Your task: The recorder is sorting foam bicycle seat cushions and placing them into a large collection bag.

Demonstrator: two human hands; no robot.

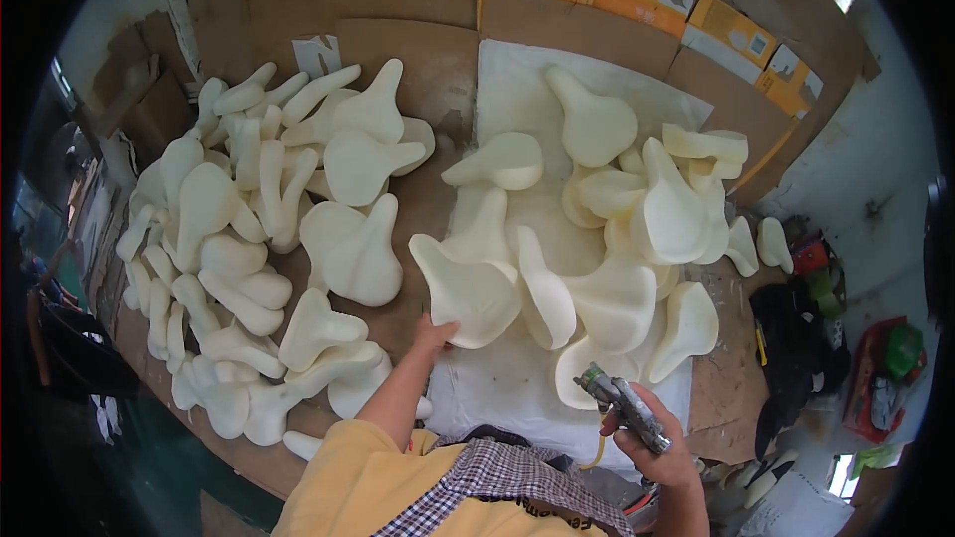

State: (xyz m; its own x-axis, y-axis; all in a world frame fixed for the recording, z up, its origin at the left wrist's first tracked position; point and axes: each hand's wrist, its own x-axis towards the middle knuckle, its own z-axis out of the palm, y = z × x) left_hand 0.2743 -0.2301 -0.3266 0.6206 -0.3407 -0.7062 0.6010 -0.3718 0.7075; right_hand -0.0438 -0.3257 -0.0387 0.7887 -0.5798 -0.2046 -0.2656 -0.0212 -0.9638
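Observation:
My left hand (435, 332) grips the near edge of a cream foam bicycle saddle pad (466, 283), its hollow side facing up. The thumb lies along the rim; the other fingers are mostly hidden. In my right hand (665, 443) is a metal spray gun (625, 406), its body spattered and its nozzle end pointing up and left. A yellow hose (594, 454) hangs beneath it. Just beyond the nozzle lies another saddle pad (582, 370), partly covered by the gun. A narrow pad on its side (545, 288) rests right of the one I hold.
Many foam saddle pads (353, 254) are heaped on the left of the cardboard-covered table (428, 189). More pads (668, 209) are stacked on a white sheet (517, 65) at the right. A black cloth (786, 348) and a red container (875, 378) stand far right.

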